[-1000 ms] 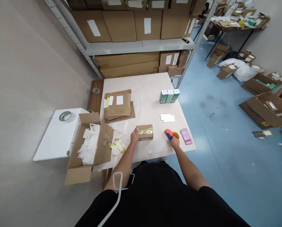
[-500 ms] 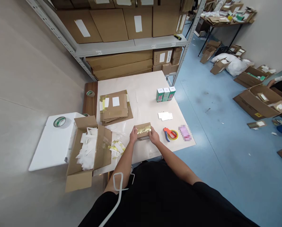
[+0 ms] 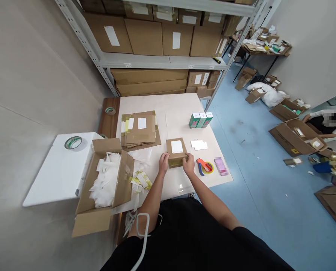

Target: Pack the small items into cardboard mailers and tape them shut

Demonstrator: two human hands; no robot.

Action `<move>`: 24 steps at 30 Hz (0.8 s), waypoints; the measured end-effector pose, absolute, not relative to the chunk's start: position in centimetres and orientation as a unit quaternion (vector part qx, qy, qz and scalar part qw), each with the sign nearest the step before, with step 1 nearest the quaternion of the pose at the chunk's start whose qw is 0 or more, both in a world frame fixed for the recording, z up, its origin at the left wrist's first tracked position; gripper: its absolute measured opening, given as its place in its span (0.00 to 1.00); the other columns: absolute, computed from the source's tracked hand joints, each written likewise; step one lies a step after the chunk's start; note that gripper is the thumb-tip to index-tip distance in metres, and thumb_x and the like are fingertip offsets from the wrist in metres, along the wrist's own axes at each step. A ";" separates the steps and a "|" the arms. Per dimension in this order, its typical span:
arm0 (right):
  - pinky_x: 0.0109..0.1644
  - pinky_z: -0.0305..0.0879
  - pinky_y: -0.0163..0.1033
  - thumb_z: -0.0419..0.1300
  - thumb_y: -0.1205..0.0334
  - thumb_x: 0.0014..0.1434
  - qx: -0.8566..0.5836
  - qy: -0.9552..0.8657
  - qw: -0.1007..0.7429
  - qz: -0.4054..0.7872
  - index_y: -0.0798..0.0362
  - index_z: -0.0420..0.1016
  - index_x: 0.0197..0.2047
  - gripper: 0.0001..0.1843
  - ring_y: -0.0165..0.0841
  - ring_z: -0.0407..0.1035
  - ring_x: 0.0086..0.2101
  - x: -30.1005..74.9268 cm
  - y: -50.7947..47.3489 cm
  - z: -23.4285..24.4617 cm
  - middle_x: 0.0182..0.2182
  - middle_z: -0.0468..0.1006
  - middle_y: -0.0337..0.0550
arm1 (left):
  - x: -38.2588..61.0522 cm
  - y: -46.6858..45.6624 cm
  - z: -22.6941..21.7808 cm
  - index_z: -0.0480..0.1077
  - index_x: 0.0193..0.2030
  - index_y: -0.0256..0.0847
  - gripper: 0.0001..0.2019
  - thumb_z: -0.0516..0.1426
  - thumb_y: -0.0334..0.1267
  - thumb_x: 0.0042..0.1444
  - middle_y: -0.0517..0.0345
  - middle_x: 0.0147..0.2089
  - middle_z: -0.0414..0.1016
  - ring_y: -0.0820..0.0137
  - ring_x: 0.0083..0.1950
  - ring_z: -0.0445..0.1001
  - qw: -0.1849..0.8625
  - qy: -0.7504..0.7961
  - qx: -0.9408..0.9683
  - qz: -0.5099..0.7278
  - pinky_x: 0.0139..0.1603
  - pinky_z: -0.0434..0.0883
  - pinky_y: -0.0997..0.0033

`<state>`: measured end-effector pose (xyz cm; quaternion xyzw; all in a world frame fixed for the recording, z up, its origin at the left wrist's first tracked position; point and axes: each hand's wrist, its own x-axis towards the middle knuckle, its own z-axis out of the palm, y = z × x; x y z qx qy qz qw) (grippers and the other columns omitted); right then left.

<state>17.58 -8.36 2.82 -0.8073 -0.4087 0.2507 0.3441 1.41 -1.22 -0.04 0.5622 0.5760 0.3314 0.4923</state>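
Both hands hold a small brown cardboard box (image 3: 176, 162) over the near part of the table. A white label (image 3: 176, 146) shows on its top, and shiny yellowish tape covers its near side. My left hand (image 3: 164, 162) grips the left side, and my right hand (image 3: 188, 164) has its fingers round the right near corner. To the right lie white cards (image 3: 199, 145), a red and blue tape dispenser (image 3: 203, 166) with a yellow tape roll, and a pink blurred item (image 3: 221, 166). Farther back stand three green and white boxes (image 3: 201, 120). Flattened cardboard (image 3: 141, 131) lies stacked behind to the left.
An open carton (image 3: 124, 177) full of white packing stands at the left, with tape scraps (image 3: 141, 180) beside it. A metal shelf (image 3: 156, 60) with cartons rises behind the table (image 3: 182, 99). Another person (image 3: 323, 122) sits among boxes at the far right.
The box has been turned over in my hands: its taped face was up, now the labelled face is up. The camera view has shifted somewhat.
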 end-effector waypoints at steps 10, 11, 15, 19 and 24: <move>0.67 0.64 0.47 0.50 0.63 0.63 -0.812 -0.405 0.338 0.249 0.53 0.53 0.76 0.38 0.42 0.62 0.67 18.3 -9.4 1.7 0.70 0.65 0.53 | 1.3 -0.4 -2.3 0.71 0.63 0.41 0.18 0.54 0.37 0.68 0.45 0.67 0.72 0.60 0.69 0.70 0.503 0.569 0.587 0.280 0.67 0.69 0.61; 0.66 0.65 0.47 0.50 0.63 0.64 -0.813 -0.407 0.337 0.247 0.52 0.52 0.77 0.39 0.42 0.62 0.67 18.8 -9.2 1.7 0.71 0.64 0.52 | 1.8 0.0 -2.4 0.71 0.63 0.41 0.19 0.54 0.36 0.67 0.46 0.67 0.73 0.60 0.69 0.70 0.499 0.564 0.597 0.275 0.68 0.68 0.61; 0.67 0.65 0.48 0.49 0.63 0.65 -0.812 -0.423 0.331 0.229 0.50 0.51 0.78 0.38 0.42 0.59 0.69 21.8 -8.4 1.9 0.72 0.62 0.49 | 5.2 2.3 -2.4 0.72 0.65 0.42 0.22 0.54 0.34 0.65 0.47 0.69 0.71 0.59 0.71 0.67 0.468 0.542 0.658 0.233 0.73 0.63 0.57; 0.67 0.65 0.48 0.49 0.62 0.65 -0.808 -0.431 0.329 0.231 0.50 0.53 0.77 0.37 0.41 0.57 0.70 26.2 -6.7 1.5 0.73 0.60 0.48 | 8.9 4.1 -2.7 0.67 0.71 0.44 0.30 0.59 0.40 0.62 0.46 0.79 0.54 0.46 0.81 0.43 0.411 0.550 0.715 0.132 0.78 0.51 0.43; 0.71 0.61 0.47 0.51 0.61 0.65 -0.820 -0.411 0.291 0.272 0.51 0.56 0.76 0.36 0.41 0.58 0.70 32.8 -3.2 -0.8 0.72 0.62 0.48 | 10.1 3.5 -4.5 0.59 0.77 0.51 0.31 0.53 0.49 0.68 0.51 0.83 0.41 0.45 0.82 0.30 0.341 0.570 0.747 0.033 0.76 0.45 0.31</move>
